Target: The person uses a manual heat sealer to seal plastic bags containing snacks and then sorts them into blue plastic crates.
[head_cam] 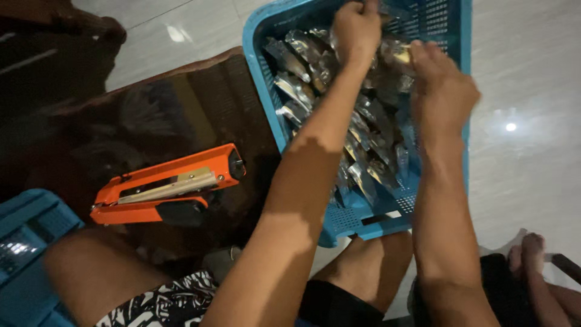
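Two hands: both reach into a blue basket point(451, 36).
Packets point(363, 121): shiny silver, heaped.
Left hand point(357, 27): fingers pinching a packet.
Right hand point(442, 85): fingers curled on packets.
Sealer point(166, 188): orange, on tabletop point(151, 121).

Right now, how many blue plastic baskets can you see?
2. One blue plastic mesh basket sits at the top, holding shiny foil packets, with both hands inside. Another blue plastic basket is at the bottom-left corner, partly cut off. More may be out of view.

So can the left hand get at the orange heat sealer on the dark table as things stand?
Probably yes: the left hand is in the blue plastic basket, and nothing blocks the orange heat sealer on the dark table.
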